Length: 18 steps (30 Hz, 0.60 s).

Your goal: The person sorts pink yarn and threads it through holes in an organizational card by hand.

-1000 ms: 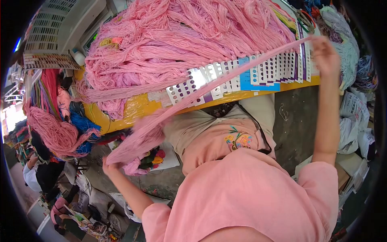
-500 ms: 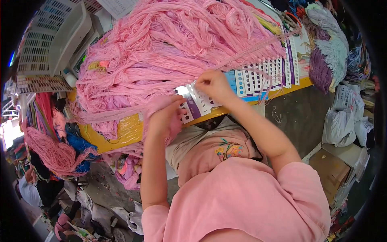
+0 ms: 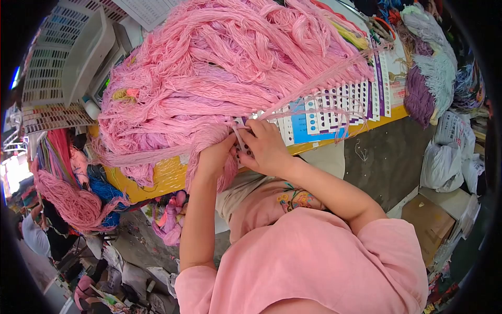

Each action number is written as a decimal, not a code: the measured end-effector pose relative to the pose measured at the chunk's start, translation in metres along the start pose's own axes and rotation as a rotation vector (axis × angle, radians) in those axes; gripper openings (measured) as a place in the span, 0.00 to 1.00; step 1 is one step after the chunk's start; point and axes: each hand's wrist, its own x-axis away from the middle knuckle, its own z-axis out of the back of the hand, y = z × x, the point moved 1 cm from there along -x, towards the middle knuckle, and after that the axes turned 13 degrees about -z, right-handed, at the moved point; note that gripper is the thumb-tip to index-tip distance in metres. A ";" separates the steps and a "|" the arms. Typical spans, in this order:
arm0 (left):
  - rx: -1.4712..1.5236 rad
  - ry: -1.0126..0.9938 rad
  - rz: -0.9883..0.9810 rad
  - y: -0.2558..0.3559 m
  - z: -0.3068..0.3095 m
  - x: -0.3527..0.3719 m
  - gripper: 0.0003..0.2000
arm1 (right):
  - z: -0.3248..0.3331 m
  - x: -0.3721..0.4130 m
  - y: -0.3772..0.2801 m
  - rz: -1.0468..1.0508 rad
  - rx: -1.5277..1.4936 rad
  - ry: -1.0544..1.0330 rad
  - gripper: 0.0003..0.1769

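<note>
A large heap of pink yarn [image 3: 225, 63] with lilac strands covers much of the yellow-edged table [image 3: 141, 183]. At the table's front edge, my left hand [image 3: 213, 156] is closed on a pink yarn skein [image 3: 201, 138] that hangs over its fingers. My right hand [image 3: 267, 146] is right beside it, thumb and fingers bent together at a pale strand between the hands. The exact grip of the fingertips is partly hidden. White punched cards [image 3: 340, 102] with rows of dark holes lie under the yarn, and loose pink strands run across them to the upper right.
A white plastic tray [image 3: 97, 57] stands at the back left. Pink, blue and mixed yarn [image 3: 73, 199] hangs left of the table. Purple and pale green skeins [image 3: 421, 91] hang at the right. White bags [image 3: 444, 162] and a cardboard box [image 3: 426, 222] sit on the floor at right.
My right hand has moved left and down from the cards to meet my left hand. My left hand has shifted slightly, still holding the pink skein.
</note>
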 end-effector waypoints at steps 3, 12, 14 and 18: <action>0.036 -0.026 -0.016 -0.010 -0.005 -0.005 0.06 | -0.002 -0.006 0.016 -0.124 -0.196 -0.270 0.18; 0.127 0.039 -0.082 0.012 0.018 0.010 0.04 | -0.006 -0.009 0.023 -0.268 -0.389 -0.233 0.17; 0.019 0.090 -0.092 0.012 0.019 0.011 0.04 | -0.009 -0.009 0.021 -0.225 -0.366 -0.207 0.17; 0.266 0.066 -0.083 0.008 0.021 0.013 0.06 | -0.009 -0.007 0.020 -0.196 -0.318 -0.152 0.15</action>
